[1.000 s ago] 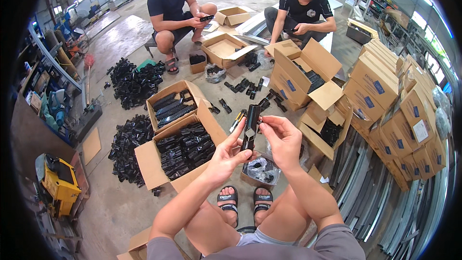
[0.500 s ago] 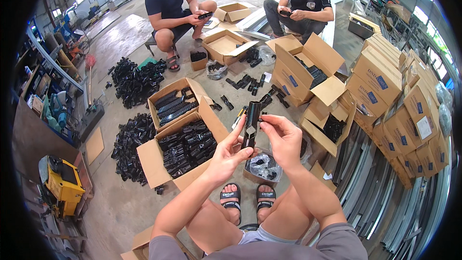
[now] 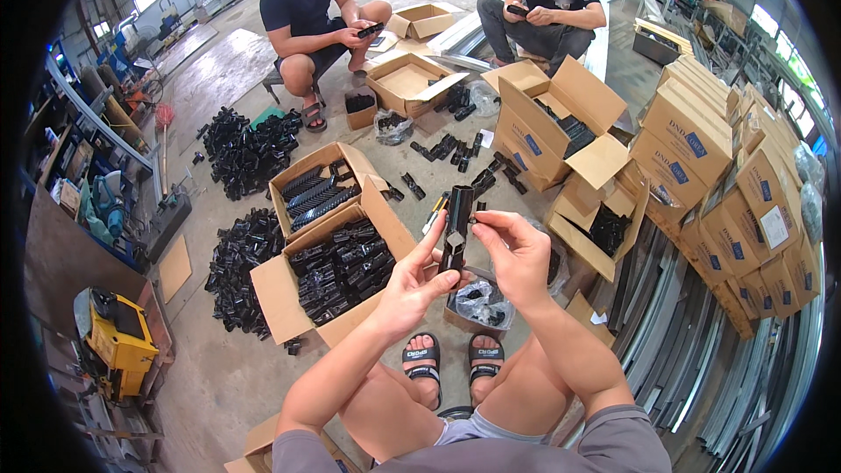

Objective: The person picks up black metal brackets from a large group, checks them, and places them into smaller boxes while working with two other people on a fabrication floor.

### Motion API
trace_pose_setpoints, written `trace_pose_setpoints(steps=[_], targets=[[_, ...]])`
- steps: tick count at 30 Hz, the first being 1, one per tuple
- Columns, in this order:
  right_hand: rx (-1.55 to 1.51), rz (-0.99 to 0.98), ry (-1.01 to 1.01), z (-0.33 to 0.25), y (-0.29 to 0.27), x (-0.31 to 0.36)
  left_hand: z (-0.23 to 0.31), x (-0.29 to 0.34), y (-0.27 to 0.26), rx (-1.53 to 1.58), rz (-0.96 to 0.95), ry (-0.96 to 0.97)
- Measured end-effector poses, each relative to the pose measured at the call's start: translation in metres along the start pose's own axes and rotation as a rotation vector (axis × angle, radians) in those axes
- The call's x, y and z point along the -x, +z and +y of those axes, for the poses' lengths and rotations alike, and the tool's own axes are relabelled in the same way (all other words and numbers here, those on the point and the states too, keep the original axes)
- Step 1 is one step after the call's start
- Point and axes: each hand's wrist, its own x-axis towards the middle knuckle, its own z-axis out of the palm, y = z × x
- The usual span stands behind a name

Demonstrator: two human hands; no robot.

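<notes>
My left hand (image 3: 419,285) is closed around a long black channel-shaped part (image 3: 456,226), held upright in front of me. The thumb lies across its lower end and the fingers go up along its left side. At the part's right edge, my right hand (image 3: 519,254) pinches a small dark piece (image 3: 479,208), too small to name. A thin yellow-and-black thing (image 3: 436,212) shows by my left fingertips; whether the hand holds it is unclear. Below my hands a small carton (image 3: 477,325) with clear plastic bags (image 3: 484,305) stands just beyond my feet.
Open cartons of black parts stand at left (image 3: 279,305) and right (image 3: 574,250). Heaps of black parts (image 3: 250,153) lie on the floor. Two people (image 3: 307,17) sit opposite, each holding a black part. Stacked cartons (image 3: 688,144) and metal profiles (image 3: 674,342) are on the right, a yellow machine (image 3: 118,342) left.
My hands and the black part stay nearly in place, with the right fingers still at its edge. The view has shifted slightly. The person at far right has tilted their part differently.
</notes>
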Motion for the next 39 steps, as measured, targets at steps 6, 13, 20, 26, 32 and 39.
trace_pose_setpoints(steps=[6,13,20,26,32,39], targets=[[0.013,0.0,0.012,-0.002,0.0,0.0,0.001,0.0,0.001,-0.001,0.001,-0.008],[0.067,-0.012,0.067,-0.004,0.0,-0.001,-0.002,0.0,0.001,-0.035,0.012,0.021],[0.167,-0.006,-0.06,-0.007,0.002,-0.002,-0.004,-0.001,-0.002,-0.067,0.004,0.056],[0.012,0.015,-0.002,0.003,0.003,0.001,-0.003,0.0,-0.001,-0.012,0.007,0.022],[0.043,0.037,0.003,-0.001,0.004,0.002,0.0,0.0,0.003,-0.021,0.025,0.015],[0.242,0.003,-0.062,-0.006,0.005,-0.002,-0.006,0.0,-0.002,-0.05,0.005,0.045]])
